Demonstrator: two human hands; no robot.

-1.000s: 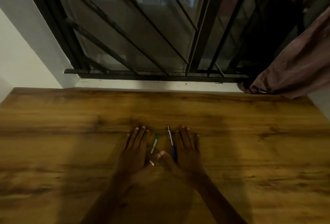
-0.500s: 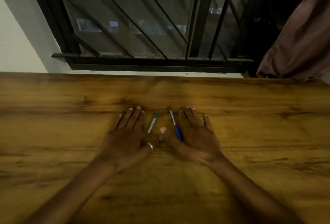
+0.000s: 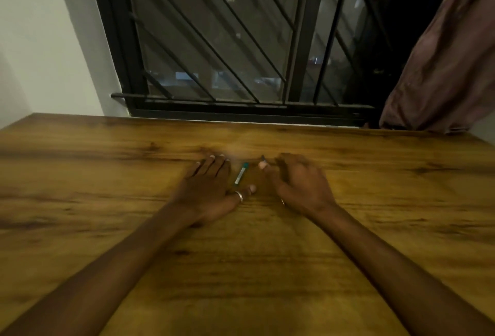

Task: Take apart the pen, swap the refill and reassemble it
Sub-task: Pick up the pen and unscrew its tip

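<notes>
On the desk [image 3: 348, 228] both hands lie near the far middle. To start well, pinch one pen firmly at each end before twisting. A green-tipped pen [image 3: 241, 174] lies between them, just beside the flat, released left hand [image 3: 209, 188]. The right hand [image 3: 300, 182] curls over a second pen [image 3: 263, 158]; whether it grips, I cannot tell.

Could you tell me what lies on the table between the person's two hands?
In the head view, a green-capped pen lies between the left hand and right hand.

Pen [image 3: 262, 159] mostly hidden under blurred right hand [image 3: 297, 182].
</notes>
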